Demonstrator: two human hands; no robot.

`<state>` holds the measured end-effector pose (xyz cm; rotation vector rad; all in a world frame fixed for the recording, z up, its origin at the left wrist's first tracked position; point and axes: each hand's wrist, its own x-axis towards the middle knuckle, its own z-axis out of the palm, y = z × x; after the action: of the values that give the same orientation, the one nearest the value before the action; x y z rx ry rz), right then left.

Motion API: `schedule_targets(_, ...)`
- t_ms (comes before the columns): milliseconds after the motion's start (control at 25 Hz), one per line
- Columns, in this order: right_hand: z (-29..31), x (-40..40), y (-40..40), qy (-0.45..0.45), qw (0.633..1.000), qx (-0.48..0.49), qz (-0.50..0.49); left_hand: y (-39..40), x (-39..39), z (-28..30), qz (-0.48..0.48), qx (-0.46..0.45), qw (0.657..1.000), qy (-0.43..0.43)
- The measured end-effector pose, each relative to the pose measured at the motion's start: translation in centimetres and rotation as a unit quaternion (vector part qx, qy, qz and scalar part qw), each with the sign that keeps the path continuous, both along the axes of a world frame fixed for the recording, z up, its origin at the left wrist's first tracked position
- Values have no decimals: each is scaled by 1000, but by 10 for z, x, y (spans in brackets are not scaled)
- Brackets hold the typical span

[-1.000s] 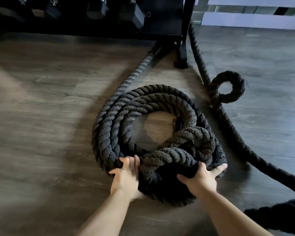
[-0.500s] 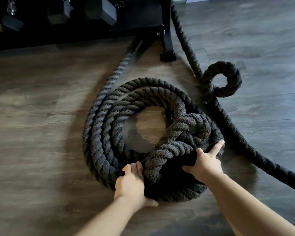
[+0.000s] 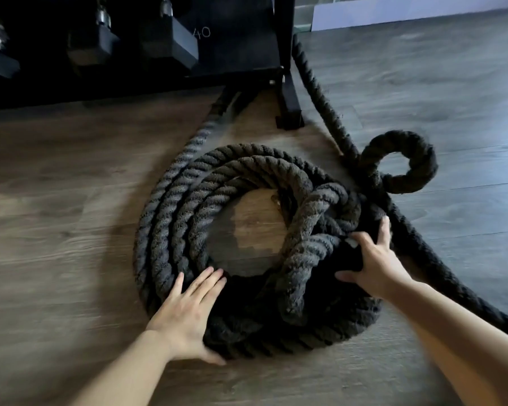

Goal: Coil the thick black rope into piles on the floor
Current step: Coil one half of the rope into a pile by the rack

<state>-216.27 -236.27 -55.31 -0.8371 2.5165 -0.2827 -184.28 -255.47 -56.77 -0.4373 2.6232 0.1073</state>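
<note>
Coiled rope point(image 3: 170, 230) lies on the wood floor point(image 3: 56, 230) beside the rack foot point(image 3: 289, 118); left hand point(image 3: 185, 315) presses flat, fingers straight, on the near-left edge; right hand point(image 3: 373, 265), fingers spread, pushes the right side; squaring the pile probably calls for even inward pressure from both sides.

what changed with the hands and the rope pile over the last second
The left hand flattened, fingers now straight on the coil's near-left turns. The right hand slid up the coil's right side, fingers spread against the rope. The pile, the small loop and the rack foot kept their arrangement.
</note>
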Motion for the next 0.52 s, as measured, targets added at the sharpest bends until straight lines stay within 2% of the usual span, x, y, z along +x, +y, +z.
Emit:
schedule_targets(80, -9, 26, -16, 19, 982, -96, -164, -5, -2, -1, 70, -1, 997, 26)
schedule_targets(160, -17, 71, -24, -15, 928, -99, -360, -11, -7, -4, 108, -2, 994, 33)
schedule_targets(200, -20, 94, -29, -61, 907, -80, -409, -14, -9, -3, 119, -1, 992, 41)
schedule_targets(240, -23, 111, -34, -101, 899, -71, -421, -16, -9, -3, 125, 4, 991, 39)
schedule_targets(320, -31, 119, -42, -121, 906, -80, -398, -17, -10, -4, 135, 5, 990, 37)
schedule_targets(520, -33, 87, -78, -33, 961, 31, -273, -25, -19, -4, 173, -3, 984, 42)
